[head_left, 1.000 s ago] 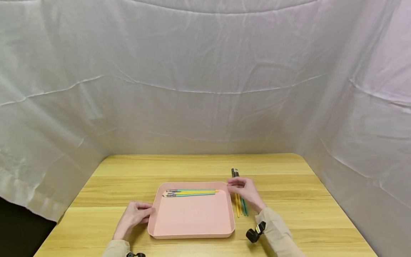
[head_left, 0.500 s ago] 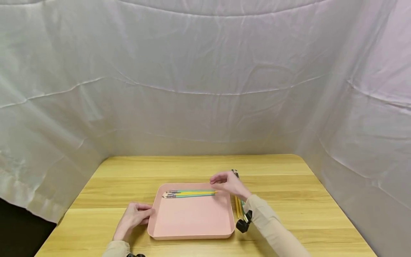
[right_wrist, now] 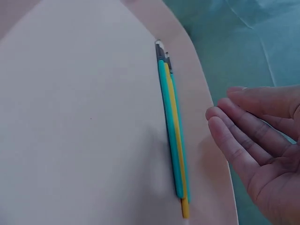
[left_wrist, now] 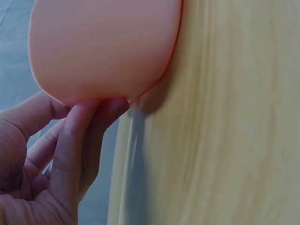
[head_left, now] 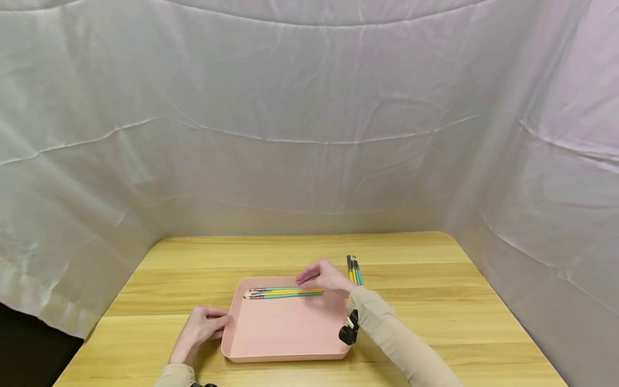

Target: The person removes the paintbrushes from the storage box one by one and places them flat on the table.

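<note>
Head view: from where I stand, the table (head_left: 464,328) carries a shallow pink tray (head_left: 285,330) with rounded corners. I'd want the tray kept still, and the left hand (head_left: 203,325) suits that, its fingertips against the tray's left wall; pinching or only pressing, I can't tell. The right hand (head_left: 325,275) is over the right half of the tray's far wall, fingers nearly straight, close together, nothing seen between them. To handle the paintbrushes (right_wrist: 176,122) well, I'd nudge lightly along the handles, sparing the bristles. A 2nd bunch of brushes (head_left: 358,275) lies right of the tray, partly behind the sleeve (head_left: 411,352). The paintbrushes lie lengthwise just inside the tray's far wall: slim, at least 2 turquoise and 1 yellow, the yellow end jutting out, dark below pale tips (right_wrist: 159,45).
</note>
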Available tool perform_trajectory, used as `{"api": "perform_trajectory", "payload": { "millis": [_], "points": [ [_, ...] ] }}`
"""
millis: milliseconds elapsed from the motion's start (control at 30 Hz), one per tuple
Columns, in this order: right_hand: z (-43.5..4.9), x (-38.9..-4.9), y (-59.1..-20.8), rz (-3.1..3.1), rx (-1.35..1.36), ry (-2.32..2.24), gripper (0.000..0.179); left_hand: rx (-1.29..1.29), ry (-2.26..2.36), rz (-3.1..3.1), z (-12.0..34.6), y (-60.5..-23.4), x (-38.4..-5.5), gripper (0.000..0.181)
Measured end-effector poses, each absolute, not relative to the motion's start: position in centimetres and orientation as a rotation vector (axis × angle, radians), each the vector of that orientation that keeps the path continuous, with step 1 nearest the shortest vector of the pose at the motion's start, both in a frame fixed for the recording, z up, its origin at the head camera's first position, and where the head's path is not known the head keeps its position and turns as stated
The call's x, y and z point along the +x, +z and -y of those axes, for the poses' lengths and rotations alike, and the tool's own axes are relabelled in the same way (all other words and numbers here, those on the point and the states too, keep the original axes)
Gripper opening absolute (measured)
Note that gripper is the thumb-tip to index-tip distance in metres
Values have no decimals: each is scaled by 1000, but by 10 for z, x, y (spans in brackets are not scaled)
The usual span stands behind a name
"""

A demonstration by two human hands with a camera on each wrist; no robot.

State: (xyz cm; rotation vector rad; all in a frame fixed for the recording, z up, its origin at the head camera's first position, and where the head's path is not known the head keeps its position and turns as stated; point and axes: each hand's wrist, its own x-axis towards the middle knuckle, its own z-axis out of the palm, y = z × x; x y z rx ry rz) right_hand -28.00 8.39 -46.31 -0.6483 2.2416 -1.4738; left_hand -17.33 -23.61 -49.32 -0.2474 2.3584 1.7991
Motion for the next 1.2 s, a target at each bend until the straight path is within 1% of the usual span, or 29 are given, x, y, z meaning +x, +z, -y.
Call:
{"api": "perform_trajectory", "payload": {
  "millis": [133,400,633,1000,1200],
  "points": [
    [-76,-280,-465,-2226,-651,-1454,26,-241,1803,-2350,237,-494,-173,33],
    [-64,-282,-469,-2245,-659,-1385,27,-313,1803,-2367,236,-494,-173,28],
    [-59,-282,-474,-2208,-673,-1397,27,-326,1800,-2371,235,-494,-172,28],
    [-56,-281,-481,-2296,-743,-1310,28,-269,1807,-2353,233,-491,-171,29],
    [-53,-280,-484,-2384,-758,-1256,25,-282,1817,-2355,230,-491,-172,29]
  ]
}}
